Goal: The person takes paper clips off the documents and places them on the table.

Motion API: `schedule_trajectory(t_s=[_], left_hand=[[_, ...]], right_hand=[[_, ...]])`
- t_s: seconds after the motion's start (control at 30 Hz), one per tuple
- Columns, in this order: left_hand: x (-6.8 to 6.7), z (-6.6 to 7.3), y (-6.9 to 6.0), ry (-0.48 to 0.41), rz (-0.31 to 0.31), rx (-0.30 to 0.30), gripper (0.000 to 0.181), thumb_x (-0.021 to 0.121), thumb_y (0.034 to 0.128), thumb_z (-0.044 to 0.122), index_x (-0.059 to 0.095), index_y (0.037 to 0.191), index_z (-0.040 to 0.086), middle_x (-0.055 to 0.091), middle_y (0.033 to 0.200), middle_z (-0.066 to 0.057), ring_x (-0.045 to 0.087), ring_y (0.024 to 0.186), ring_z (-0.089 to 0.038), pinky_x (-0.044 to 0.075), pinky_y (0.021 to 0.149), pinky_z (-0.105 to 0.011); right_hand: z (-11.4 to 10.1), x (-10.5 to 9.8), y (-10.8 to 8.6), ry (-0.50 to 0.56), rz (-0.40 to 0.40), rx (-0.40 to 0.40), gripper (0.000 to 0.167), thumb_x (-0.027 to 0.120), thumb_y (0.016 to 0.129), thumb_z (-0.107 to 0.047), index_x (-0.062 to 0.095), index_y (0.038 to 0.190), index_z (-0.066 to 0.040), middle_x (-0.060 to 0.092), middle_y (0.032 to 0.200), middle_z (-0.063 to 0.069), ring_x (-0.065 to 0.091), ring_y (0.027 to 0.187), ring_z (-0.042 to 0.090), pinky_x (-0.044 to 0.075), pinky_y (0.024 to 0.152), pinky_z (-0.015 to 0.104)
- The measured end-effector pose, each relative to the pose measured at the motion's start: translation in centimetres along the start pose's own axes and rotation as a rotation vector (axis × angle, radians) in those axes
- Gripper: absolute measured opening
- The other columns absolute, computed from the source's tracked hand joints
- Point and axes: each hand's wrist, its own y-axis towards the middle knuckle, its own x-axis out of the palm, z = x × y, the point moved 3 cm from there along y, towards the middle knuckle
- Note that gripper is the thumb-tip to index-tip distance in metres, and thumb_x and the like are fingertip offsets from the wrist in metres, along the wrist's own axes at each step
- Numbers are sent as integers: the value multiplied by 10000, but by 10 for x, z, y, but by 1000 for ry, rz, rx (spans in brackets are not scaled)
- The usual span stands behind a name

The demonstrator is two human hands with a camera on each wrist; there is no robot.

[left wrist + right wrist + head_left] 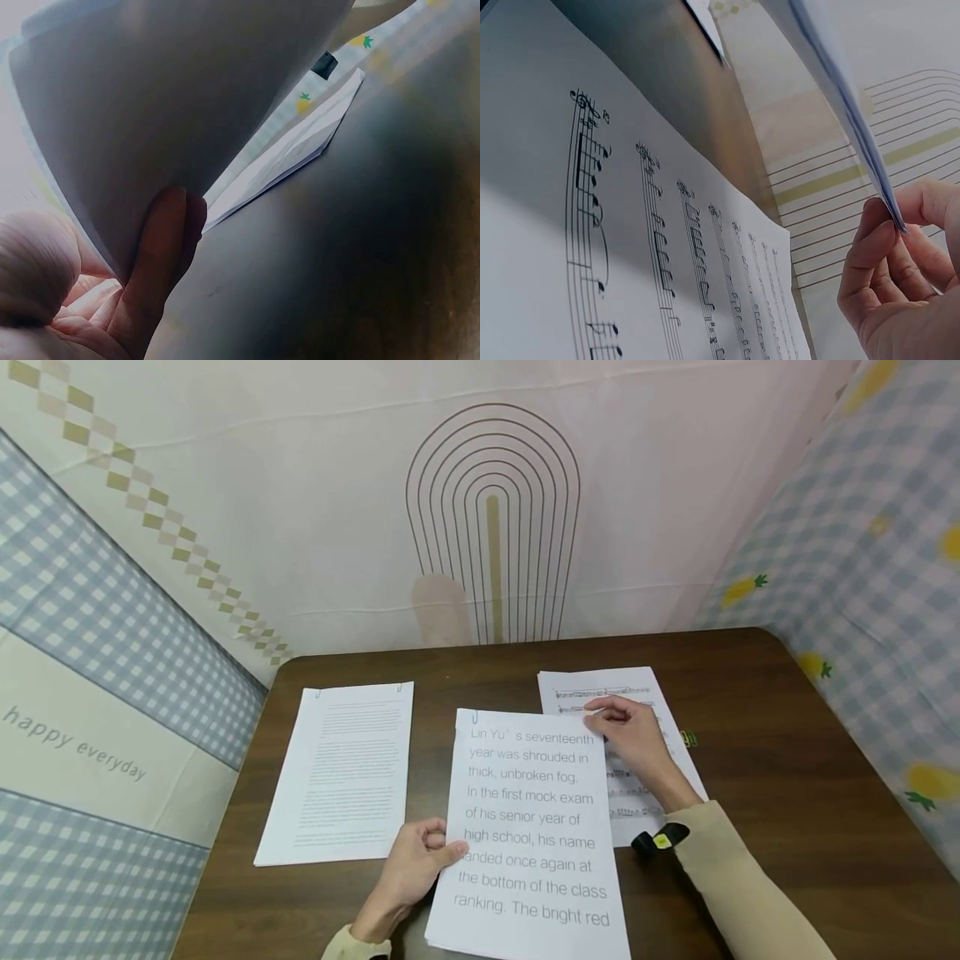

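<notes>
A stack of large-print paper sheets is raised above the table, with a paper clip at its upper left corner. My left hand pinches its left edge, thumb on the printed face; the left wrist view shows fingers behind the sheets. At the top right corner, my right hand grips the stack between thumb and fingertips, seen edge-on in the right wrist view. Beneath that hand lies sheet music, partly covered by the held stack.
To the left on the brown table lies a small-print document with paper clips along its top edge. Yellow and green clips show at the sheet music's right edge. Patterned cloth stands behind the table and at both sides.
</notes>
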Motion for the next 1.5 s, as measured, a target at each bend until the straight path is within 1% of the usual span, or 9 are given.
schedule_trajectory(t_s=[0.23,0.4,0.47,0.53,0.77,0.97,1.2,1.43,1.5], left_hand=[[2,0,2,9,-8,-7,280,748,978,-2,654,1184,-166,816,996,-298,823,740,-191,666,668,-286],[2,0,2,31,0,-3,256,752,971,-6,667,1159,-158,819,982,-289,822,738,-197,662,663,-282],[1,0,2,36,7,-2,253,753,967,-9,670,1153,-160,818,976,-291,817,729,-186,661,659,-279],[0,0,2,37,14,-2,256,754,964,-11,671,1153,-163,817,975,-293,815,722,-177,659,655,-276],[-4,-1,2,24,21,-4,273,750,969,-11,665,1173,-170,816,993,-302,825,737,-196,666,663,-291],[-6,0,1,27,44,-9,289,751,970,-12,660,1192,-173,817,997,-298,835,763,-247,668,663,-298],[-11,-2,2,34,81,-22,265,751,971,-3,674,1177,-152,826,977,-264,830,750,-246,672,661,-316],[-13,-2,3,32,109,-46,221,747,976,1,687,1152,-118,834,966,-227,830,754,-252,670,661,-317],[-13,-3,4,40,109,-44,226,744,979,6,688,1162,-115,835,968,-227,834,763,-268,672,661,-322]], right_hand=[[2,-4,2,-11,34,17,319,717,1064,-233,731,1320,-43,788,1066,105,697,850,89,537,770,199],[6,-13,4,6,71,26,352,723,1062,-230,711,1330,-2,790,985,-10,710,802,86,595,757,211],[8,-20,5,4,82,27,354,725,1061,-234,709,1325,1,780,939,-68,719,790,94,605,750,209],[10,-27,4,-7,94,30,356,730,1059,-238,710,1323,0,773,915,-92,728,796,106,607,753,208],[22,-56,-3,-91,125,24,358,723,1068,-274,720,1329,-30,772,952,-72,737,838,154,605,750,209],[38,-81,-8,-108,158,33,377,724,1067,-256,712,1350,-9,749,917,-155,713,809,79,609,733,191],[56,-104,-11,-162,181,83,353,696,1084,-257,714,1364,-42,759,1001,-113,709,851,77,607,742,190],[75,-120,-9,-204,219,84,327,692,1082,-199,723,1341,-3,718,880,-222,690,769,27,590,694,194],[80,-125,-8,-229,228,93,326,689,1083,-199,726,1338,1,726,902,-183,690,762,23,590,684,193]])
